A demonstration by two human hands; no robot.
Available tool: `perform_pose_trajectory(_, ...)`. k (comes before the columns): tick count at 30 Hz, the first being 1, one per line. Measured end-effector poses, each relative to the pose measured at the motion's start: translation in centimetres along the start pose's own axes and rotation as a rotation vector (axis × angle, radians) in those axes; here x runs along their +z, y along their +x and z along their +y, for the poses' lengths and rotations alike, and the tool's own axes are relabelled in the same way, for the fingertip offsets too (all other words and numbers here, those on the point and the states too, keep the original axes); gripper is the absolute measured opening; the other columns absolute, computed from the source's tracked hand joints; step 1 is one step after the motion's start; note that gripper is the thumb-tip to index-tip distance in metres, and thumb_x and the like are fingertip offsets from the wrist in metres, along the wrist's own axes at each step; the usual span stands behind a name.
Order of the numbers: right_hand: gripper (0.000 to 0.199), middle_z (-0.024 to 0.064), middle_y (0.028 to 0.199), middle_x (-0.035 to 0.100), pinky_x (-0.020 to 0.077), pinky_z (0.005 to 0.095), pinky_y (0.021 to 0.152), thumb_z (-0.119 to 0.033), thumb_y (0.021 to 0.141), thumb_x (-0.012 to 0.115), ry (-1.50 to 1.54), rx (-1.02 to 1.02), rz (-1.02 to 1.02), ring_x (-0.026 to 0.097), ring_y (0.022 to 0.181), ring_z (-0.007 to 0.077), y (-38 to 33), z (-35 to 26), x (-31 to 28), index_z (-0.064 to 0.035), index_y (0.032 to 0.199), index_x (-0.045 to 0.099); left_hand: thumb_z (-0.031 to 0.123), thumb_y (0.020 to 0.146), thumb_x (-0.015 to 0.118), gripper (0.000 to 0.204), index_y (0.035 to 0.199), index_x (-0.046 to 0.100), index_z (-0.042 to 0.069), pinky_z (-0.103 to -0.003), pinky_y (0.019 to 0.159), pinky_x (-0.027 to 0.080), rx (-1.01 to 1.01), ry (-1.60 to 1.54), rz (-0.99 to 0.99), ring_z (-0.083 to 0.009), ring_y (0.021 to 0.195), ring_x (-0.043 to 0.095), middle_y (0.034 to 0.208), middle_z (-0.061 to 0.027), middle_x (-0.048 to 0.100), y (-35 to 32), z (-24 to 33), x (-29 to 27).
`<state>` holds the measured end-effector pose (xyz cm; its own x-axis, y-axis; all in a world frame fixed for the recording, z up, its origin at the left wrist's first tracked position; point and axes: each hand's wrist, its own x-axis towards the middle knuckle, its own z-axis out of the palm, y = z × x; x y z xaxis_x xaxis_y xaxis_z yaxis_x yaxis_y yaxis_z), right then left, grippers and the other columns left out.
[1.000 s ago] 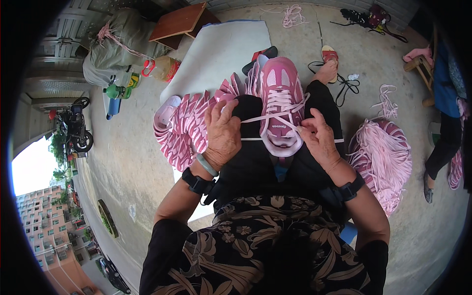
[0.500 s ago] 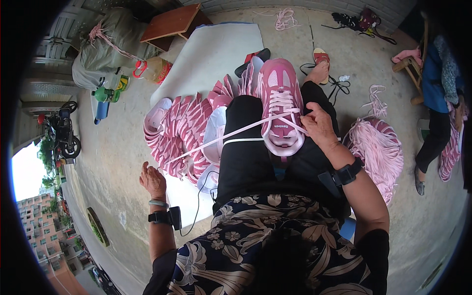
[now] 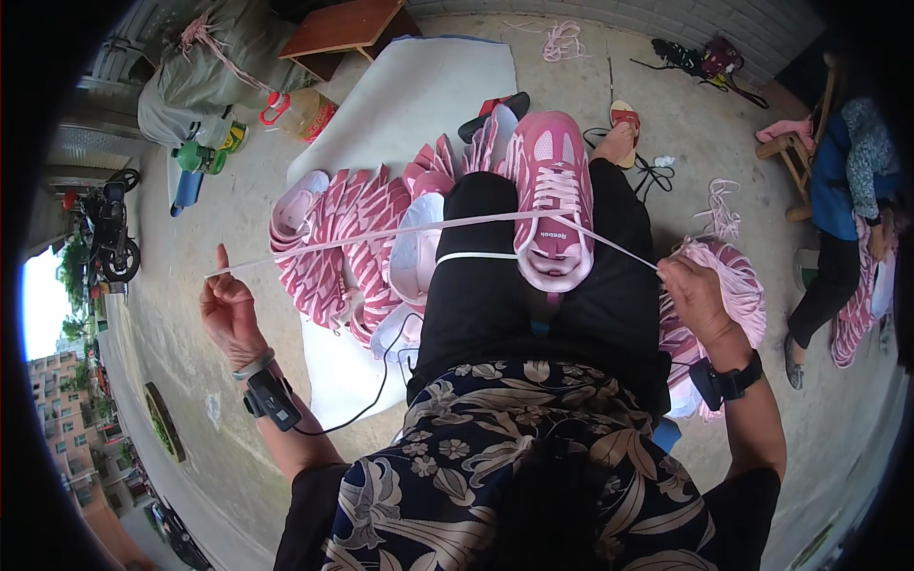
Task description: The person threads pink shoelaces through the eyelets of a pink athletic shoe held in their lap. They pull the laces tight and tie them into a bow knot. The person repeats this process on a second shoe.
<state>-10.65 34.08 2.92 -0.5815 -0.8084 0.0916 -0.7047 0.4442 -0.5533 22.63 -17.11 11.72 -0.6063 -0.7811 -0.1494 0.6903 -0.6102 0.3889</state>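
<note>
A pink shoe upper (image 3: 557,243) rests over my thighs, its toe pointing away from me. A pale pink shoelace (image 3: 457,224) is threaded up its eyelets. The lace's two ends stretch taut to either side. Out to the left, my left hand (image 3: 231,319) grips one end, with a finger raised. My right hand (image 3: 698,293) pinches the other end between its fingertips, right of my knee. A white strap (image 3: 476,255) crosses my left thigh beside the shoe upper.
Rows of pink shoe uppers (image 3: 347,228) lie on a pale sheet (image 3: 419,86) at left. Right of my leg is a bundle of pink laces (image 3: 738,285). Bottles (image 3: 309,114), a wooden stool (image 3: 343,33) and a motorcycle (image 3: 116,233) stand farther left. Another person (image 3: 862,181) sits at right.
My left hand has moved out and up to the left, my right hand outward to the right. The lace ends are now drawn taut to both sides.
</note>
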Motion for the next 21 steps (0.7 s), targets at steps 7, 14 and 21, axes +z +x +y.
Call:
perform_pose_trajectory(7,0.013,0.0205,0.086,0.060,0.0484,0.0393,0.066,-0.007,0.085,0.051,-0.269,0.170,0.121,0.059,0.078,0.0389,-7.5,6.6,-8.0,-0.0017,0.094,0.059,0.020,0.092,0.052,0.013,0.092,0.053,0.007,-0.021,0.043,0.028,0.017,0.853,-0.340,-0.0056,0.046,0.035,0.066,0.0006,0.047,1.8,-1.1,5.7)
perform_pose_trajectory(14,0.011,0.0198,0.083,0.058,0.0453,0.0441,0.065,-0.010,0.087,0.049,-0.581,0.199,0.237,0.056,0.075,0.0416,-13.7,11.9,-14.8,-0.0029,0.091,0.056,0.008,0.068,0.073,0.014,0.075,0.062,0.005,-0.027,0.051,0.038,-0.082,2.604,-0.514,-0.0118,0.055,0.047,0.062,-0.0021,0.052,3.4,2.4,3.7)
perform_pose_trajectory(21,0.020,0.0056,0.060,0.051,0.0402,0.0342,0.049,-0.022,0.089,0.050,-0.117,0.561,0.398,0.049,0.052,0.0260,-6.1,16.1,-14.6,-0.0063,0.079,0.054,0.018,0.080,0.063,0.016,0.074,0.064,0.004,-0.036,0.058,0.045,0.566,2.636,-0.622,-0.0261,0.063,0.058,0.069,-0.0105,0.056,10.2,-1.1,3.3)
